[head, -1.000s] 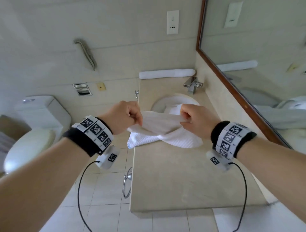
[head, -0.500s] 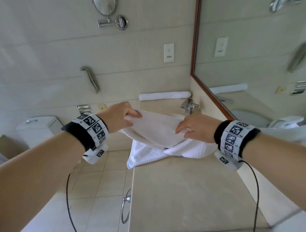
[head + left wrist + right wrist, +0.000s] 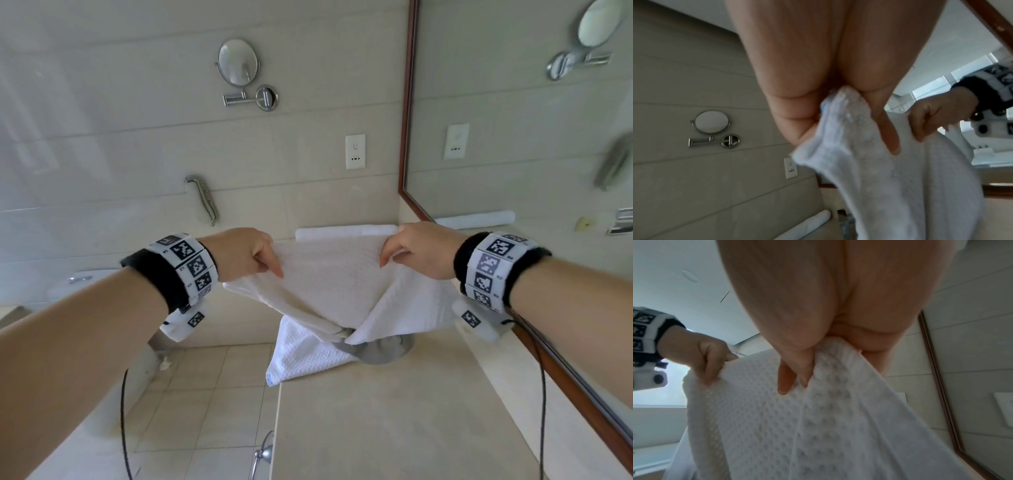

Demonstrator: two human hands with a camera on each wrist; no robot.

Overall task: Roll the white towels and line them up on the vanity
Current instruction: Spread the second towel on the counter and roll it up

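Observation:
A white waffle-weave towel (image 3: 329, 287) hangs spread between my two hands above the vanity (image 3: 394, 421). My left hand (image 3: 246, 253) pinches its upper left corner, and my right hand (image 3: 414, 250) pinches the upper right corner. The towel's lower part sags and twists, with one end draped over the vanity's left edge (image 3: 301, 356). The left wrist view shows the cloth (image 3: 890, 178) bunched in my left hand (image 3: 818, 105); the right wrist view shows the weave (image 3: 797, 418) held by my right hand (image 3: 807, 361). A rolled white towel (image 3: 346, 232) lies against the back wall.
The sink basin (image 3: 383, 349) shows as a grey patch under the towel. A wood-framed mirror (image 3: 513, 171) runs along the right. A round shaving mirror (image 3: 238, 66), a wall socket (image 3: 355, 151) and a toilet (image 3: 78, 281) are on the left side. A towel ring (image 3: 262, 455) hangs off the vanity front.
Both hands have risen and moved apart, lifting the towel off the sink and stretching its top edge. The head view has tilted upward.

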